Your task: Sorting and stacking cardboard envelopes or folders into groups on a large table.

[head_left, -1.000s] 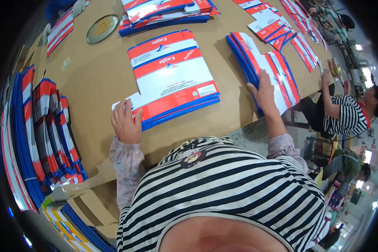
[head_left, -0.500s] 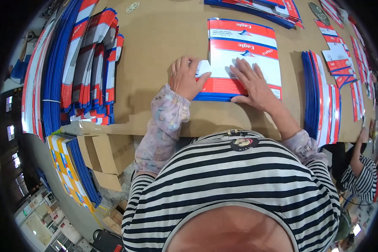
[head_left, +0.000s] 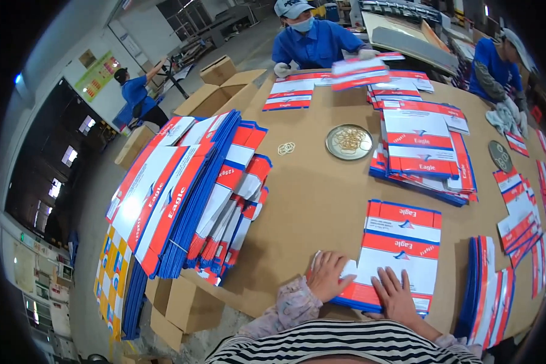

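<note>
A small stack of flat red, white and blue printed cartons (head_left: 400,242) lies before me near the table's front edge. My left hand (head_left: 330,276) rests on the side flap at its left, with the thumb apart from the fingers. My right hand (head_left: 397,297) lies palm down with fingers spread on the lower right of the same stack. Both hands are open and grip nothing that I can see. At right stands a row of such cartons (head_left: 486,288) on edge. A tall banded pile of cartons (head_left: 176,200) leans at the table's left side.
Beyond lie a round tin of rubber bands (head_left: 349,142), loose rubber bands (head_left: 286,148) and another carton pile (head_left: 421,151). Across the table, a person in blue (head_left: 315,45) handles cartons; another person (head_left: 497,67) works at right. Cardboard boxes (head_left: 215,97) stand on the floor.
My view has tilted up, bringing the far side of the table and the other people into sight. Both hands remain on the carton stack in much the same pose.
</note>
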Demonstrator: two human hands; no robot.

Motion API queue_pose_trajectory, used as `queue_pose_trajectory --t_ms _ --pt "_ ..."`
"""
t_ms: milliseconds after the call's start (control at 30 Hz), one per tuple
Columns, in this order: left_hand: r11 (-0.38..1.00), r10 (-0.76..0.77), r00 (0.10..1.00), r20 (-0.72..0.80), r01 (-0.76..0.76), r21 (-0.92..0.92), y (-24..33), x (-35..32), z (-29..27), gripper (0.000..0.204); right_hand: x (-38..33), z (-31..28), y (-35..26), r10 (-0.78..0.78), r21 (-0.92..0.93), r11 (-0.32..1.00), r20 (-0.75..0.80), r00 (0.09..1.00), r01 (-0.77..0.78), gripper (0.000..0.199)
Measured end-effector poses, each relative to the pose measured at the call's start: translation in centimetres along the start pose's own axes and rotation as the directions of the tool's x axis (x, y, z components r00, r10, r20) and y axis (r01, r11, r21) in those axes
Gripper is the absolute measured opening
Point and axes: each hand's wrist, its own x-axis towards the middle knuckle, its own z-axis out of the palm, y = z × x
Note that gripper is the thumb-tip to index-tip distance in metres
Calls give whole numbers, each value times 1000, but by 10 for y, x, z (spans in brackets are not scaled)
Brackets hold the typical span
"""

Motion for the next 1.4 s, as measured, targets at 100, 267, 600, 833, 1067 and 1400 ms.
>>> queue_pose_trajectory --t_ms 100,267,600,833,1067,1400 --pt "998 45 999 -1 -45 -34 -2 16 -2 44 4 -1 7 10 -4 1000 14 1000 -10 87" --pt "991 84 996 -10 -84 -103 -5 24 -1 40 12 -9 9 -4 -19 1000 -3 1000 4 85" --pt "995 53 998 30 -50 -92 -14 22 29 30 1 18 12 8 -120 993 -13 1000 -9 77" --pt "954 147 984 -106 -169 -248 -18 38 14 10 2 -7 -3 19 -18 1000 -112 993 -21 81" --pt "947 176 979 -106 -198 -255 -23 33 19 8 4 18 0 58 -121 990 -76 995 -67 83" --pt "931 134 987 -85 -155 -331 -17 31 0 10 5 -6 -10 -54 -208 978 -92 994 34 59"
